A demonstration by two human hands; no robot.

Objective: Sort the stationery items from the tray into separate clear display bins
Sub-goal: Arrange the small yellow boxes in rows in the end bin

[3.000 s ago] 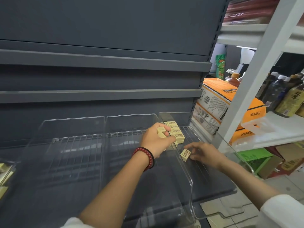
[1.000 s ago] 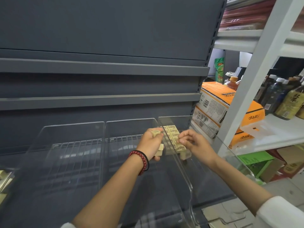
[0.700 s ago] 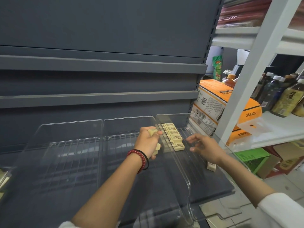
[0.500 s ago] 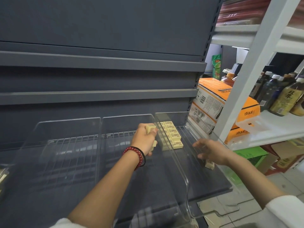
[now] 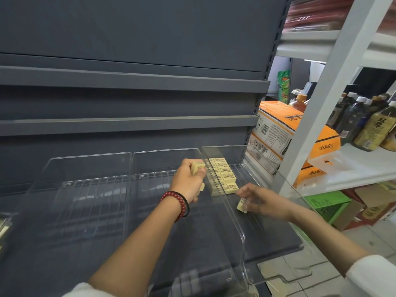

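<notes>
Toward three o'clock, inside the rightmost clear bin (image 5: 234, 236), a row of yellow labelled blocks (image 5: 222, 174) lies along the bin's left wall. Right hand (image 5: 264, 202), at four o'clock of the row, pinches a loose block (image 5: 242, 205) between curled fingertips at the bin floor. Left hand (image 5: 188, 181), at nine o'clock of the row, curls round several spare blocks (image 5: 197, 167). Risks: the crowded left grip may shed a block into the middle bin (image 5: 167, 159); a careless set-down may knock the row askew.
</notes>
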